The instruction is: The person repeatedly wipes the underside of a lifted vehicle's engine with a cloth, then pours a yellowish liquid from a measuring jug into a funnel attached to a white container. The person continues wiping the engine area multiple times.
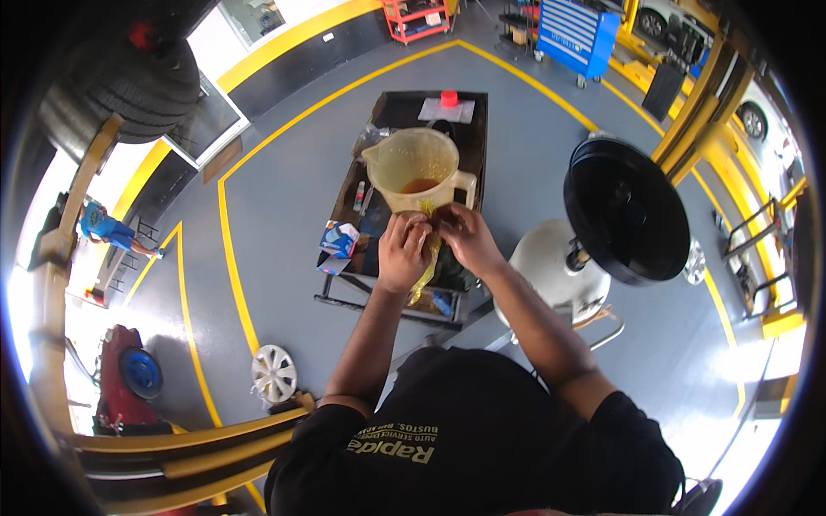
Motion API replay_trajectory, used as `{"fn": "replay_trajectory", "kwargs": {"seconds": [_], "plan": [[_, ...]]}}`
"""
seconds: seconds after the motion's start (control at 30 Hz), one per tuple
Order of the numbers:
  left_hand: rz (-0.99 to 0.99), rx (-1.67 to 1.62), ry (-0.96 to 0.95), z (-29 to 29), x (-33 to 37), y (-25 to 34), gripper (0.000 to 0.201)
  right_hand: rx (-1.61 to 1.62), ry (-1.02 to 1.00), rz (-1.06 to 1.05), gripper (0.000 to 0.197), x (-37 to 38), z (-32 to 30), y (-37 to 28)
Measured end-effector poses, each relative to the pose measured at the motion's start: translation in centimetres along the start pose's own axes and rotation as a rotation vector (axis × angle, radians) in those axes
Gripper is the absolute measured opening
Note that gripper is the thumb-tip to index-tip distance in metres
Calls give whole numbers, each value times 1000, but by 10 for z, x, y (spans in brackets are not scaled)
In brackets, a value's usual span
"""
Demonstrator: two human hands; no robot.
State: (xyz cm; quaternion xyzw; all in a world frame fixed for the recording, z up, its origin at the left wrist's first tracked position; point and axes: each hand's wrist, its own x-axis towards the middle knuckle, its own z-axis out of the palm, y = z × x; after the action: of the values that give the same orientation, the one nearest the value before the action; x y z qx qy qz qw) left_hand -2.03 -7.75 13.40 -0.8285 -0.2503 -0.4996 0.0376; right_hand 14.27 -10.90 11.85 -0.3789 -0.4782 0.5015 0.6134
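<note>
Both my hands meet over the near side of a dark work cart. Bent fingers of my left hand close on a thin, crumpled yellow plastic-like strip, whose loose end hangs below. My right hand pinches at the strip's bunched upper part, close beside the left fingers; the fingertips are partly hidden. Just beyond them stands a large translucent measuring jug, with amber-brown liquid at its bottom. Its spout points left and its handle right, near my right hand.
On the cart are a red cap, a small bottle and a blue-white box. At right, a wide black drain pan tops a white tank. A wheel cover and yellow lift arm lie left; a person stands farther off.
</note>
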Motion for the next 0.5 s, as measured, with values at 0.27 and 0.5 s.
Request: {"fn": "replay_trajectory", "kwargs": {"seconds": [0.27, 0.5], "plan": [[-395, -489, -27, -31, -31, -46, 18, -288, 154, -57, 14, 17, 51, 27], [-757, -725, -211, -19, -3, -68, 10, -467, 188, -72, 19, 25, 50, 7]]}}
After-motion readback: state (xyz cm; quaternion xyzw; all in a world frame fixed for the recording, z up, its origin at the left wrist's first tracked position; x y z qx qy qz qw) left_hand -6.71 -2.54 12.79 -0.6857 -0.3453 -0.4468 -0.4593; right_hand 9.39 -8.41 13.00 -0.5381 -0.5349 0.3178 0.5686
